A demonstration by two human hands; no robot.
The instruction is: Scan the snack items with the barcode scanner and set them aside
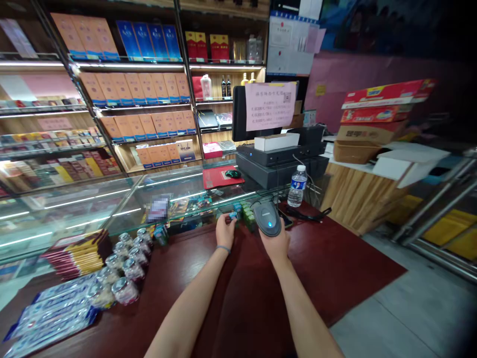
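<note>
My right hand (276, 243) is wrapped round the handle of a dark barcode scanner (267, 217), its head raised above the counter with a blue light showing. To its left, my left hand (225, 232) pinches a small blue-and-green container (233, 215) between thumb and fingers. Between the two hands stands a row of small green containers (248, 214) at the back of the brown counter top (194, 298). A phone (286, 220) lies partly hidden behind the scanner. Similar small blue-green containers (160, 234) stand farther left, beside the jars.
Several lidded glass jars (124, 289), stacked packets (76, 256) and blue-white packages (55, 308) occupy the left. A water bottle (297, 188) and black cable (309, 215) sit at right. Behind are a mouse (233, 174), red mat (219, 182), monitor (239, 112) and glass case (122, 204).
</note>
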